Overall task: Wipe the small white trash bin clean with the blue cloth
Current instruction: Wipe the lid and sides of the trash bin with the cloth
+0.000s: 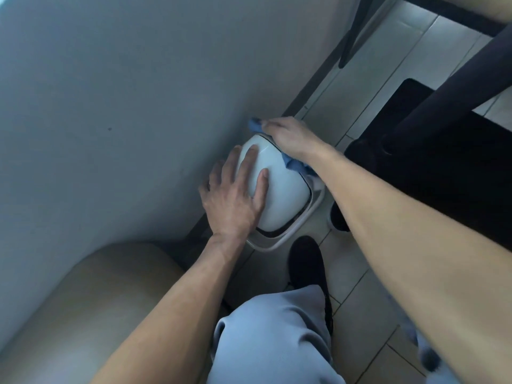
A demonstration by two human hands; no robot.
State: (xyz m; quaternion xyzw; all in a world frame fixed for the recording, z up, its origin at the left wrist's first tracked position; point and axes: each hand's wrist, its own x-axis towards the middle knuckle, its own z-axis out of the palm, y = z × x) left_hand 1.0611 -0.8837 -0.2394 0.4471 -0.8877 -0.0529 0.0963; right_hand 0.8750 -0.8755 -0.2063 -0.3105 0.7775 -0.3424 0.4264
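The small white trash bin stands on the tiled floor against the wall, its domed lid facing up. My left hand lies flat on the lid's left side, fingers spread, steadying it. My right hand presses the blue cloth against the bin's far upper edge. A corner of the cloth pokes out past my fingertips toward the wall, and another fold shows under my wrist. Most of the cloth is hidden beneath my hand.
A pale wall runs along the left. A beige rounded seat sits at lower left. A dark table base and post stand at right. My black shoe and grey trouser leg are just below the bin.
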